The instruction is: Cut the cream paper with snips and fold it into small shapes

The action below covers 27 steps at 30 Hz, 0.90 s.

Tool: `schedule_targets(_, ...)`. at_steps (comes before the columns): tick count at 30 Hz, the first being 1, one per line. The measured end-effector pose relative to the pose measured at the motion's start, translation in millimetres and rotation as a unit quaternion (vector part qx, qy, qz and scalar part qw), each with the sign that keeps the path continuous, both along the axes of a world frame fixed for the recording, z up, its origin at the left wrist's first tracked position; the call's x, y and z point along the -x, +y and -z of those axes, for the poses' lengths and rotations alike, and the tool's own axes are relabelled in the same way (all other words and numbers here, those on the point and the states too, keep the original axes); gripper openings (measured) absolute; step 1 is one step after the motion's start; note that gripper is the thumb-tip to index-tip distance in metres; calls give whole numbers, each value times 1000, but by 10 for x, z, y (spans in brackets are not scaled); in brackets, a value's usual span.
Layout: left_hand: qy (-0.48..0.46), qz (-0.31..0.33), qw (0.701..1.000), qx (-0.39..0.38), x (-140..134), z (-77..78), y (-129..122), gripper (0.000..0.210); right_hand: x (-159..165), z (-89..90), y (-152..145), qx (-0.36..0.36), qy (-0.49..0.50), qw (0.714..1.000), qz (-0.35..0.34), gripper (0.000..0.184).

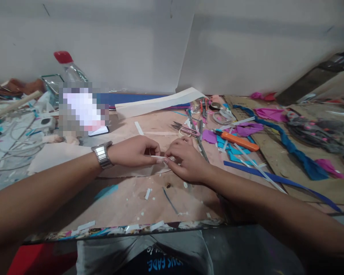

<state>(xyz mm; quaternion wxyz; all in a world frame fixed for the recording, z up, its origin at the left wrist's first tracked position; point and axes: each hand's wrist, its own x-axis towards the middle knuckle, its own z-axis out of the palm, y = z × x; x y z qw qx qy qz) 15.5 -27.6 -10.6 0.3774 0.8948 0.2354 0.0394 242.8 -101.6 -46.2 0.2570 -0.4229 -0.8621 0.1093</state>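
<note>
Orange cutter [240,141], twisted teal strip [291,147] on brown cardboard [272,164], clear red-capped bottle [75,73], magenta scrap [271,114]

Worn are a silver link-band wristwatch [102,154] and grey, blue-lettered garment [87,256].

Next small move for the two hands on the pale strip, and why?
I'd hold with the left hand and probably ease the right hand slightly along the pale strip, pressing: both pinch it close together, so one could anchor while the other works.
</note>
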Motion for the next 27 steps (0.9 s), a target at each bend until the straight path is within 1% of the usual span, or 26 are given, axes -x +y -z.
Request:
schedule_targets(4,25,11,1000,-5,25,-6,38,39,61,-45,15,21,-19,999,-16,16)
schedule_targets(7,29,-2,999,-16,45,-22,54,39,124,-143,29,46,-50,998,-11,18)
schedule_targets(10,31,-14,999,-29,67,-45,68,43,203,-256,70,62,-104,993,-5,22)
schedule_targets(13,47,-24,997,-55,89,-57,91,50,286,-301,132,84,-132,988,18,23)
schedule_targets(15,68,-29,995,-73,103,-60,111,50,334,-275,165,107,-126,986,29,22)
schedule_targets(18,84,-28,992,-89,117,-66,145,47,380,-188,186,104,-106,988,51,20)
schedule_targets(21,89,-28,989,-112,121,-61,177,46,394,-118,183,84,-92,991,54,21)
schedule_targets(24,96,-19,989,-108,121,-28,208,51,391,-88,181,62,-86,993,48,20)
schedule_targets(27,85,-31,992,-93,123,8,235,54,379,-72,191,34,-75,996,45,17)
